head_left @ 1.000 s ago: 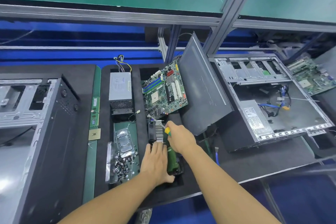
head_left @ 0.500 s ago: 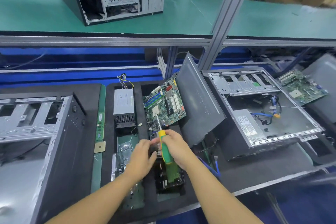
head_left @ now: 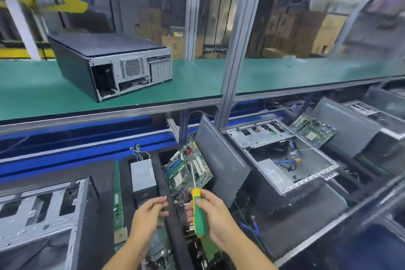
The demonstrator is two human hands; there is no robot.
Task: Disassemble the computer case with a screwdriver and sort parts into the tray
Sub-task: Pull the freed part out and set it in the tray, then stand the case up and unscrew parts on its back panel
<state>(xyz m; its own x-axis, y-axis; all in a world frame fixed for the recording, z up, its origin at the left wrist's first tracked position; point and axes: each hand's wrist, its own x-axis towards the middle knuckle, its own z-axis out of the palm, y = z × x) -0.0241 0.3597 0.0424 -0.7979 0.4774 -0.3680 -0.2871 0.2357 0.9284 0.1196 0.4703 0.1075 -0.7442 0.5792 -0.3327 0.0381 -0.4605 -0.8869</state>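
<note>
Right hand (head_left: 215, 219) first: fingers curled firmly round the green plastic-handled screwdriver with the yellow cap (head_left: 198, 215), its thin metal shaft pointing up and away from the knuckles. The left hand (head_left: 146, 217) hangs just beside it, fingers loosely curled and a little apart, gripping nothing and clear of the tool. Just past the screwdriver's tip, a green motherboard (head_left: 188, 171) leans tilted in a compartment of the black foam tray (head_left: 126, 193). Beyond the left fingertips, a grey metal power supply box (head_left: 142, 174) sits in its own slot. A long green memory stick (head_left: 117, 193) lies left of that hand. Out past the right hand, a flat grey side panel (head_left: 221, 160) leans beside the open grey computer case (head_left: 282, 160).
</note>
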